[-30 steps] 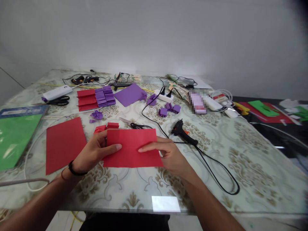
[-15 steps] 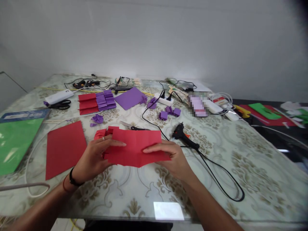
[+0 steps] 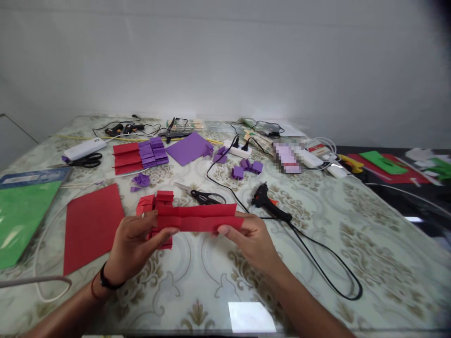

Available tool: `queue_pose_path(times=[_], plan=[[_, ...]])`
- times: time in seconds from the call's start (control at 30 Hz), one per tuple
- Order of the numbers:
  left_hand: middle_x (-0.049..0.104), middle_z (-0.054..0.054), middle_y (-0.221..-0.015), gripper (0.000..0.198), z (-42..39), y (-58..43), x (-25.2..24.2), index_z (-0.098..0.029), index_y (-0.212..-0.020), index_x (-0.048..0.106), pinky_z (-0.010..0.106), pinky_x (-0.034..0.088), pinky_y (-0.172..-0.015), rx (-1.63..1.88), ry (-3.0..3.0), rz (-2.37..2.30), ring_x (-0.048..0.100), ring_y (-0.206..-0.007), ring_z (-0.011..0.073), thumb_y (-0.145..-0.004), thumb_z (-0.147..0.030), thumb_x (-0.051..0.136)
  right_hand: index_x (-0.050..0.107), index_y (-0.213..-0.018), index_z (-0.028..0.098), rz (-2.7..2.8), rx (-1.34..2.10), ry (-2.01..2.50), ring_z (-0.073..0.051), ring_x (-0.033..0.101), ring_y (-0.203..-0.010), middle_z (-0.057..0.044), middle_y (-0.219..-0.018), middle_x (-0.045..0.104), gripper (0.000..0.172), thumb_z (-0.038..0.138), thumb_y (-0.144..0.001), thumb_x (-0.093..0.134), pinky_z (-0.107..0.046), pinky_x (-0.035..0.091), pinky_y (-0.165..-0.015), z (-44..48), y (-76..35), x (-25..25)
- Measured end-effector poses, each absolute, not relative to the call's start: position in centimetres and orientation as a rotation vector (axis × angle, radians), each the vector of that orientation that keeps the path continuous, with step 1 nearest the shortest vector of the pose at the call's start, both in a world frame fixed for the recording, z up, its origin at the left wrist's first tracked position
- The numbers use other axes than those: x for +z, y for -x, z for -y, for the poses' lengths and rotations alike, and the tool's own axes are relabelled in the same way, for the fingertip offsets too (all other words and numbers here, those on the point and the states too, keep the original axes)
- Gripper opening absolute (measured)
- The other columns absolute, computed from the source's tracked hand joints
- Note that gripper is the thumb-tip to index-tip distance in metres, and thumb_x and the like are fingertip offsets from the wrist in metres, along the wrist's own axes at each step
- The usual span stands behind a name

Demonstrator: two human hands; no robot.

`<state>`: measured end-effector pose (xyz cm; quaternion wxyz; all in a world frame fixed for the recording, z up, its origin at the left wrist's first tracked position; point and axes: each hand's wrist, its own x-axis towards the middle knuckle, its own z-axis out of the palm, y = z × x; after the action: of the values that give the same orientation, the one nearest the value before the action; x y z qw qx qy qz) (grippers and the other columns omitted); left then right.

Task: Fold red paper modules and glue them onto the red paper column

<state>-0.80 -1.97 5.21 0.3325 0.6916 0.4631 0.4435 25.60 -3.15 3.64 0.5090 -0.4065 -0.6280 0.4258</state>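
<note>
Both my hands hold one folded red paper strip (image 3: 197, 218) just above the glass table. My left hand (image 3: 136, 241) pinches its left end, thumb on top. My right hand (image 3: 248, 237) pinches its right end. The strip lies long and narrow from left to right, creased along its length. Small folded red pieces (image 3: 157, 201) sit right behind my left hand. A flat red sheet (image 3: 92, 225) lies to the left of it. Scissors with black handles (image 3: 199, 195) rest just beyond the strip.
A black glue gun (image 3: 269, 204) lies to the right, its cable looping toward the near right. Farther back are stacked red and purple folded papers (image 3: 141, 152), a purple sheet (image 3: 188, 146), a power strip (image 3: 239, 149) and more scissors (image 3: 84, 162). Green sheets (image 3: 21, 211) lie at far left.
The red sheet was flat and wide under my hands; now it is folded into a narrow strip held at both ends. The view has shifted slightly.
</note>
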Motion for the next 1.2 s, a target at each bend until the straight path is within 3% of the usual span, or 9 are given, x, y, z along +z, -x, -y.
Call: queue_pose_path(times=[0.17, 0.33, 0.43, 0.53, 0.67, 0.8, 0.87, 1.07, 1.2], plan=[[0.065, -0.004, -0.069, 0.022, 2.3, -0.1, 4.9, -0.024, -0.092, 0.067, 0.023, 0.051, -0.050, 1.217, -1.624, -1.114, 0.060, -0.056, 0.0132, -0.085, -0.033, 0.086, 0.077, -0.070, 0.020, 1.405, 1.008, 1.075, -0.019, 0.072, -0.070, -0.004, -0.076, 0.078, 0.031, 0.037, -0.096, 0.073, -0.029, 0.058, -0.066, 3.8, -24.7, 3.5], [0.077, 0.004, -0.102, 0.057, 1.9, -0.2, 5.0, -0.030, -0.131, 0.065, 0.027, 0.062, -0.054, 1.045, -1.490, -1.051, 0.071, -0.066, 0.0178, -0.081, -0.035, 0.090, 0.076, -0.067, 0.022, 1.520, 0.926, 1.141, -0.020, 0.072, -0.074, -0.003, -0.075, 0.077, 0.030, 0.033, -0.094, 0.074, -0.032, 0.058, -0.075, 3.8, -24.7, 3.4], [0.081, 0.004, -0.100, 0.036, 1.6, 0.3, 4.7, -0.027, -0.118, 0.078, 0.024, 0.056, -0.050, 0.949, -1.687, -1.185, 0.068, -0.062, 0.0156, -0.085, -0.041, 0.086, 0.075, -0.068, 0.021, 1.568, 0.912, 1.144, -0.022, 0.073, -0.079, -0.004, -0.075, 0.076, 0.029, 0.032, -0.094, 0.073, -0.034, 0.059, -0.081, 3.9, -24.7, 3.3], [0.081, 0.000, -0.083, 0.022, 1.6, 0.6, 4.2, -0.026, -0.104, 0.084, 0.022, 0.052, -0.051, 0.939, -1.808, -1.255, 0.065, -0.058, 0.0136, -0.088, -0.041, 0.083, 0.078, -0.096, 0.024, 1.429, 1.019, 1.119, -0.019, 0.072, -0.077, -0.003, -0.087, 0.078, 0.009, 0.032, -0.092, 0.077, -0.031, 0.061, -0.074, 4.0, -24.2, 3.0], [0.084, 0.000, -0.087, 0.021, 1.7, 0.2, 4.2, -0.026, -0.102, 0.085, 0.023, 0.059, -0.059, 1.019, -1.780, -1.283, 0.074, -0.068, 0.0168, -0.088, -0.040, 0.083, 0.058, -0.141, 0.033, 1.038, 1.350, 1.020, -0.017, 0.071, -0.073, 0.001, -0.096, 0.076, 0.067, 0.037, -0.082, 0.089, -0.029, 0.064, -0.064, 3.7, -23.4, 2.4], [0.086, 0.002, -0.105, 0.030, 1.9, -0.5, 4.6, -0.027, -0.117, 0.083, 0.022, 0.063, -0.060, 1.002, -1.794, -1.260, 0.078, -0.074, 0.0173, -0.088, -0.035, 0.081, 0.076, -0.098, 0.020, 0.934, 1.516, 1.038, -0.014, 0.065, -0.063, 0.000, -0.079, 0.072, 0.035, 0.045, -0.079, 0.090, -0.026, 0.061, -0.058, 3.4, -23.0, 1.9], [0.086, 0.003, -0.106, 0.030, 1.9, -0.6, 4.7, -0.026, -0.119, 0.083, 0.023, 0.064, -0.062, 0.969, -1.820, -1.238, 0.080, -0.075, 0.0180, -0.090, -0.035, 0.080, 0.074, -0.077, 0.018, 0.940, 1.492, 1.074, -0.012, 0.061, -0.057, 0.001, -0.069, 0.069, 0.033, 0.046, -0.080, 0.090, -0.025, 0.057, -0.056, 3.4, -23.1, 1.7], [0.086, 0.003, -0.109, 0.023, 2.0, -0.4, 4.8, -0.023, -0.114, 0.082, 0.026, 0.067, -0.082, 0.913, -1.933, -1.182, 0.083, -0.095, 0.0223, -0.095, -0.035, 0.075, 0.073, -0.074, 0.018, 1.084, 1.380, 1.163, -0.013, 0.061, -0.055, 0.002, -0.062, 0.068, 0.032, 0.046, -0.085, 0.084, -0.025, 0.051, -0.059, 3.6, -23.6, 2.0], [0.084, 0.005, -0.121, 0.035, 2.0, -0.3, 4.7, -0.024, -0.132, 0.075, 0.026, 0.067, -0.087, 0.848, -2.024, -1.061, 0.083, -0.101, 0.0220, -0.097, -0.030, 0.073, 0.072, -0.072, 0.018, 1.198, 1.392, 1.213, -0.013, 0.058, -0.056, 0.001, -0.060, 0.067, 0.032, 0.045, -0.085, 0.082, -0.025, 0.045, -0.056, 3.8, -23.5, 2.5]])
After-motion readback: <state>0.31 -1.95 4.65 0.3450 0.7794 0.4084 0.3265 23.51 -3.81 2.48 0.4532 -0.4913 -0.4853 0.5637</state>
